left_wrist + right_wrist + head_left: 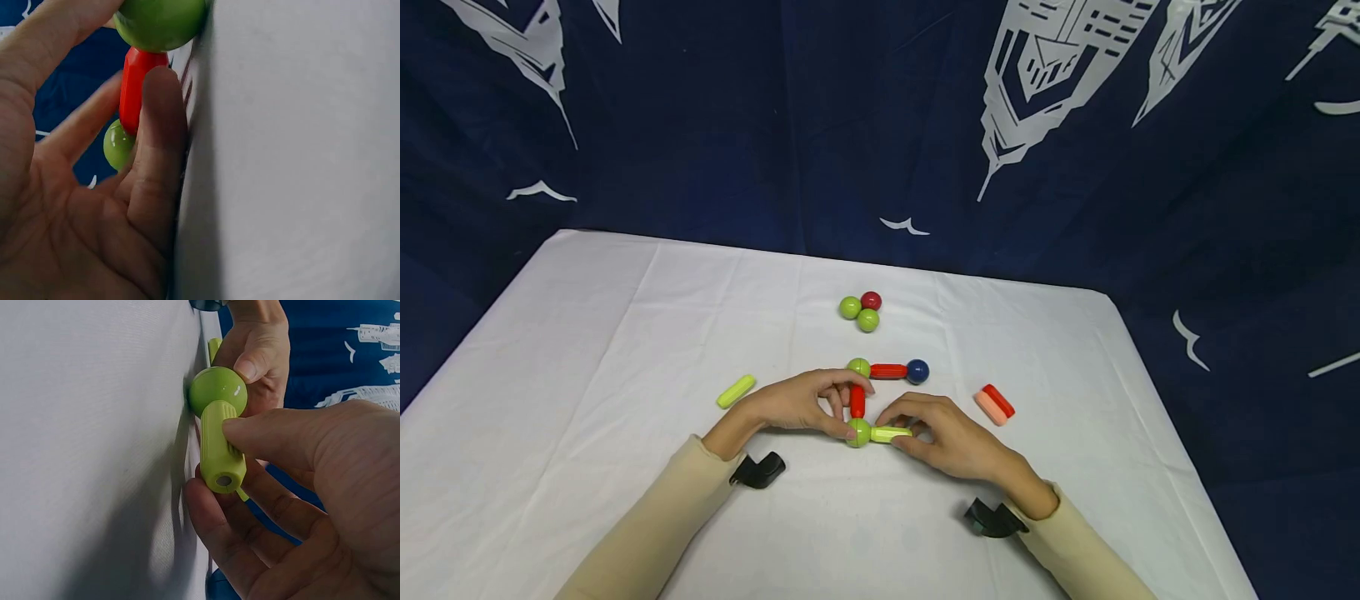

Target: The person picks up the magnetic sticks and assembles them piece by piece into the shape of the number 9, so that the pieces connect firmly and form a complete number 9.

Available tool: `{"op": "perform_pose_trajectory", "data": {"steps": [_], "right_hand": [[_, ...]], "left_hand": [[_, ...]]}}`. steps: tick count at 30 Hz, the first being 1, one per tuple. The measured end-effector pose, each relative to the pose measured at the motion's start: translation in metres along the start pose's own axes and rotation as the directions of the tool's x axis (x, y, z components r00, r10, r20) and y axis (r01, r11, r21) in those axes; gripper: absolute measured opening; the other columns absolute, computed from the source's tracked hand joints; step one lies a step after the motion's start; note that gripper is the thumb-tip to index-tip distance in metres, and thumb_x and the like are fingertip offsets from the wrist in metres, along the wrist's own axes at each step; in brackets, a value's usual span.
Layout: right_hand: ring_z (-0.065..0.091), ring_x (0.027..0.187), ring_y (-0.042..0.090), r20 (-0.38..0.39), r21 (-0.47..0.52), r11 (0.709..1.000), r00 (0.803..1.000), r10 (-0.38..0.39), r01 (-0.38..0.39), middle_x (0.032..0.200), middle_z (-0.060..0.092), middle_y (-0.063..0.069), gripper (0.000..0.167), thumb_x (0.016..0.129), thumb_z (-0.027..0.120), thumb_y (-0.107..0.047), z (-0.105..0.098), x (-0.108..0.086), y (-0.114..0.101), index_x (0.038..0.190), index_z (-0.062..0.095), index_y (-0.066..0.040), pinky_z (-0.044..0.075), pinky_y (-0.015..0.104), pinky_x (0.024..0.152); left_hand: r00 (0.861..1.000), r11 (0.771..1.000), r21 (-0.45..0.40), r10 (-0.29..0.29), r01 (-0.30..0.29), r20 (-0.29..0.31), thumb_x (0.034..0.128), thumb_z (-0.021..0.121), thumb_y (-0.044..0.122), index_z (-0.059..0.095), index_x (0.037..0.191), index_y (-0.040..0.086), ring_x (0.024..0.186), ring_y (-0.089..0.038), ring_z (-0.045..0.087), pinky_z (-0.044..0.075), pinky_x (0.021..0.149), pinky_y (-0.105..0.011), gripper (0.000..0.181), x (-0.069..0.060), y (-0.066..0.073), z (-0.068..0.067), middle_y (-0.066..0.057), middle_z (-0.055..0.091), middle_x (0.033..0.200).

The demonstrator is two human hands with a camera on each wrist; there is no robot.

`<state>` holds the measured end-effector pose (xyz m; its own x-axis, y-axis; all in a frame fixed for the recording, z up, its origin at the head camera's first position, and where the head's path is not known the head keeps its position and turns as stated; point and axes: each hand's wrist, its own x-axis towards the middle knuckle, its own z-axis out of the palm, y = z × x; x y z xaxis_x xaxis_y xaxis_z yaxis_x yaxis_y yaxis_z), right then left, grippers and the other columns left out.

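A magnetic ball-and-rod build lies on the white cloth in the head view. Its far side has a green ball (858, 367), a red rod (889, 372) and a dark blue ball (917, 372). Another red rod (857, 401) runs down to the near green ball (858, 432). My left hand (808, 402) curls about this side, thumb against the near ball and fingers by the far one. With thumb and fingers, my right hand (951, 437) pinches a yellow-green rod (220, 440), whose far end meets the near green ball (219, 391); its free end shows a metal disc.
Behind the build sit two loose green balls (868, 321) and a dark red ball (871, 301), touching. A yellow-green rod (736, 391) lies left of my left hand. To the right, a red rod (999, 400) and a peach rod (991, 408) lie side by side.
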<state>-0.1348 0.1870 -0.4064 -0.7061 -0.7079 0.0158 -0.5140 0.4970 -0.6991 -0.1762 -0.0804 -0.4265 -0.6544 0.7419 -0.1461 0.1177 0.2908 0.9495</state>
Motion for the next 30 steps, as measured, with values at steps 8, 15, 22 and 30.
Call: {"op": "perform_pose_trajectory", "data": {"steps": [8,15,22,30], "right_hand": [[0.061,0.098,0.007,-0.005,0.000,1.000,1.000,-0.017,0.017,0.114,0.068,-0.008,0.027,0.092,0.072,-0.008,0.002,0.000,0.002,0.117,0.067,-0.017,0.055,0.026,0.085],[0.062,0.099,0.007,-0.009,0.002,1.000,1.000,-0.015,0.015,0.113,0.068,-0.008,0.026,0.093,0.071,-0.008,0.001,0.001,0.002,0.117,0.068,-0.016,0.055,0.025,0.084],[0.062,0.096,0.008,-0.026,-0.006,1.000,0.999,-0.031,0.031,0.114,0.069,-0.004,0.022,0.095,0.068,-0.009,-0.006,0.003,0.002,0.116,0.068,-0.014,0.055,0.029,0.084],[0.065,0.095,0.013,-0.085,-0.038,0.999,0.996,-0.014,0.011,0.112,0.070,0.003,0.020,0.096,0.066,-0.008,-0.027,0.022,0.006,0.116,0.069,-0.008,0.056,0.031,0.085]], "left_hand": [[0.997,0.979,0.199,0.017,-0.032,0.075,0.0867,0.079,0.020,0.071,0.115,0.018,0.068,-0.010,0.048,0.038,0.061,-0.021,0.029,-0.003,0.010,0.009,0.001,0.054,0.085],[0.995,0.973,0.229,0.012,-0.034,0.094,0.0894,0.076,0.020,0.070,0.113,0.019,0.067,-0.007,0.045,0.035,0.061,-0.020,0.024,-0.002,0.011,0.012,0.007,0.050,0.076],[0.993,0.980,0.193,0.034,-0.055,0.115,0.0899,0.076,0.019,0.069,0.113,0.017,0.061,-0.007,0.044,0.034,0.059,-0.019,0.024,-0.002,0.010,0.009,0.005,0.047,0.073],[0.991,0.976,0.208,0.031,-0.057,0.127,0.0897,0.076,0.020,0.069,0.112,0.016,0.060,-0.006,0.045,0.036,0.059,-0.019,0.024,-0.001,0.009,0.009,0.005,0.049,0.073]]}}
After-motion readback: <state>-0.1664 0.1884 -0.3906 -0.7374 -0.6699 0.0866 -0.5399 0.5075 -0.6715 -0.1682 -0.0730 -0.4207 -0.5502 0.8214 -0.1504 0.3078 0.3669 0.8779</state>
